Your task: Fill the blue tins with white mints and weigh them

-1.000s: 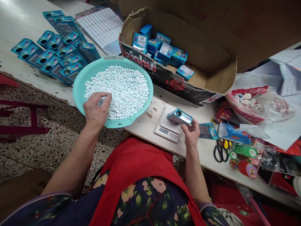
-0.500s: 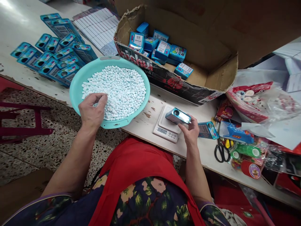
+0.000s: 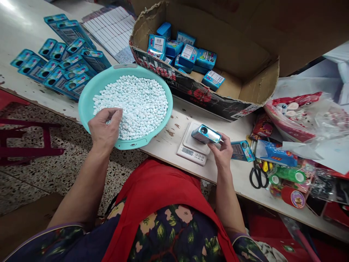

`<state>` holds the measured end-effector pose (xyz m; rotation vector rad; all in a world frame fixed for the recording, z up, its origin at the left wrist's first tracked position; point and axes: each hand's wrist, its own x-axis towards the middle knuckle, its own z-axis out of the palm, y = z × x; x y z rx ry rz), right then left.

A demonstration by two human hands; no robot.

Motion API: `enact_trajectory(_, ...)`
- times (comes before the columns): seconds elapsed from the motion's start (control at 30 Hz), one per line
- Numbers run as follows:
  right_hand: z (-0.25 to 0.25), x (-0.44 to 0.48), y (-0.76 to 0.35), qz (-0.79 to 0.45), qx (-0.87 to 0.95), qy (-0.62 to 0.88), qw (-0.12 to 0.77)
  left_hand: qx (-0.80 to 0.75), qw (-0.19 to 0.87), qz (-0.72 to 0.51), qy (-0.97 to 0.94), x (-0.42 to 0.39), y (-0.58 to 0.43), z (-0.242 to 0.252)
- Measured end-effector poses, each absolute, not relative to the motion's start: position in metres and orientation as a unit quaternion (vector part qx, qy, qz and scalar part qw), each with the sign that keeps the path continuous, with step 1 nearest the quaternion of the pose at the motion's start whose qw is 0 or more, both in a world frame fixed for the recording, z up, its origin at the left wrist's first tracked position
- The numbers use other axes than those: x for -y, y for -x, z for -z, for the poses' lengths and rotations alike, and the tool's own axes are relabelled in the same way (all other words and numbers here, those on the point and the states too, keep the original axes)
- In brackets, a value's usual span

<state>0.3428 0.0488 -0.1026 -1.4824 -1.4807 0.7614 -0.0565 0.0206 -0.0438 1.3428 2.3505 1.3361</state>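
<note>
- Along the near edge of the chipped white tabletop (image 3: 170,128), the round turquoise bowl (image 3: 85,109) juts out over the floor.
- Tabletop shows between bowl and flat white digital scale (image 3: 196,155), with the torn-edged cardboard box (image 3: 200,97) walling it off behind.
- Over the scale, a glossy blue oblong container (image 3: 205,135), dark round hole up top; contact below, can't tell.
- Right hand (image 3: 222,153): thumb and fingers clasping its right end.
- Left hand (image 3: 104,129): above small white pellets (image 3: 141,103), thumb and forefinger curled close; whether they pinch one, can't tell.
</note>
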Motion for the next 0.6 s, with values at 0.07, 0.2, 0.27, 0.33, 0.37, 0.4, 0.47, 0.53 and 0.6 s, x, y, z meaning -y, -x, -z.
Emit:
enact_trajectory(0.07,0.1030,-0.0491,-0.3443,-0.303,0.602,0.594,0.440,-0.775,0.058,-0.445,-0.445,-0.0205,0.0565,0.0437)
enact_trajectory(0.2,0.1051,-0.0495,-0.3460,-0.302,0.612,0.582,0.442,-0.772,0.060,-0.451,-0.444,-0.0206,0.0571,0.0444)
enact_trajectory(0.27,0.1059,-0.0496,-0.3462,-0.304,0.616,0.578,0.440,-0.771,0.061,-0.452,-0.444,-0.0206,0.0575,0.0447)
enact_trajectory(0.33,0.1064,-0.0495,-0.3463,-0.305,0.619,0.575,0.440,-0.771,0.061,-0.452,-0.445,-0.0205,0.0578,0.0450)
enact_trajectory(0.37,0.1068,-0.0494,-0.3465,-0.304,0.621,0.573,0.440,-0.771,0.061,-0.453,-0.444,-0.0204,0.0578,0.0451)
enact_trajectory(0.4,0.1072,-0.0492,-0.3469,-0.304,0.622,0.572,0.440,-0.771,0.062,-0.453,-0.444,-0.0203,0.0578,0.0451)
enact_trajectory(0.47,0.1084,-0.0484,-0.3480,-0.300,0.623,0.572,0.441,-0.771,0.063,-0.452,-0.444,-0.0201,0.0577,0.0449)
enact_trajectory(0.53,0.1097,-0.0473,-0.3495,-0.294,0.624,0.574,0.441,-0.772,0.064,-0.448,-0.447,-0.0200,0.0575,0.0443)
enact_trajectory(0.6,0.1106,-0.0459,-0.3511,-0.290,0.627,0.576,0.438,-0.775,0.067,-0.442,-0.447,-0.0200,0.0570,0.0434)
